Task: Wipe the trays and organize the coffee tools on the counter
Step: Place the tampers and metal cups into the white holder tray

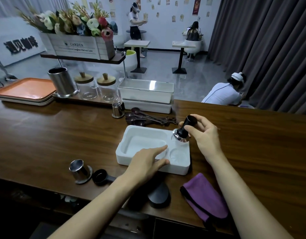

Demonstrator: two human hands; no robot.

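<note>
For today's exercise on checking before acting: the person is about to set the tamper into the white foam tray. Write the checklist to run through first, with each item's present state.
1. Right hand has a firm grip on the tamper: ok, fingers wrap its black handle.
2. Tamper is over the far round recess: ok, its metal base sits at that corner, tilted.
3. Left hand steadies the foam tray: ok, fingers rest on its near edge.
4. Near round recess is free: ok, nothing in it.
5. Tamper base fully seated: cannot tell, the hand and the tilt hide the contact.
6. Purple cloth is within reach: ok, it lies folded beside the right forearm.
</note>
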